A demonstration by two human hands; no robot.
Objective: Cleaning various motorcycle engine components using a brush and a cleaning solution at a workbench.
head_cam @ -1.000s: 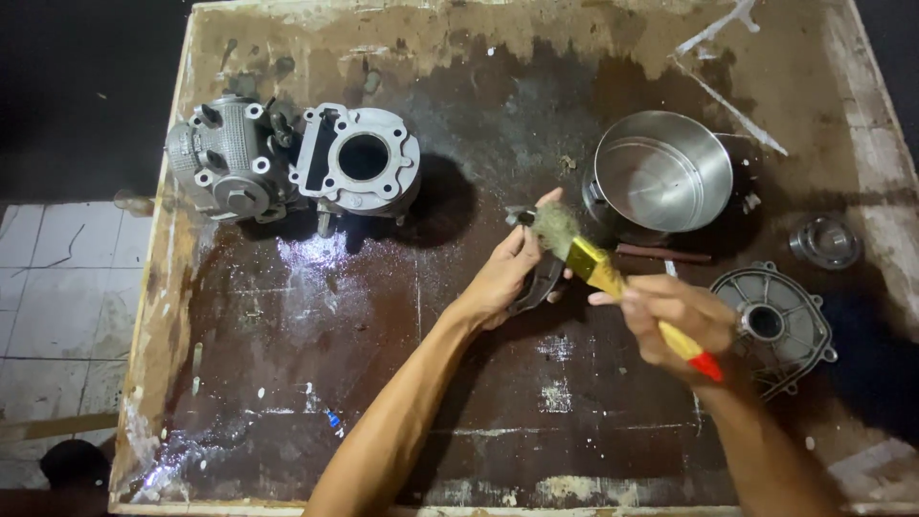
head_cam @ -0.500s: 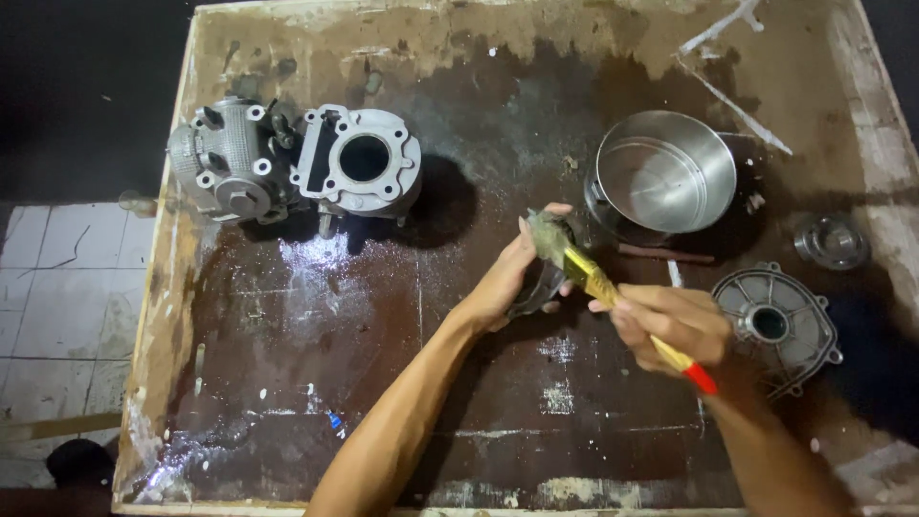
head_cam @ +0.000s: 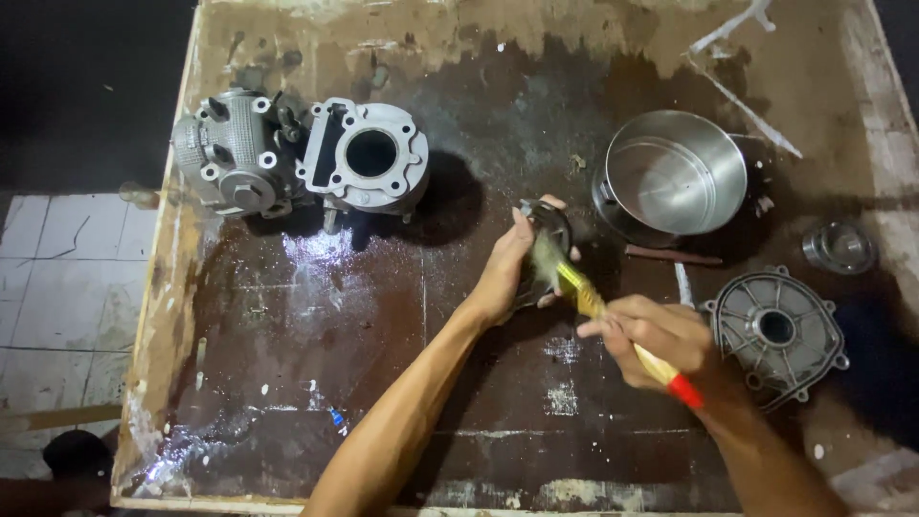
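Left hand (head_cam: 505, 273) grips dark part (head_cam: 546, 230); right hand (head_cam: 661, 337) grips brush (head_cam: 593, 304) (bristles now lower).

Both forearms bare, coming up from the bottom edge and converging toward the middle. Left hand (head_cam: 505, 273) – wrist roughly straight, fingers curled round a small dark part, thumb up along its near side, fingertips wrapped over the far edge. Right hand (head_cam: 661, 335) just beside and below it, not touching – fist-like grip on a brush handle, knuckles up, index finger extended along the shaft, handle end sticking out past the heel of the palm.
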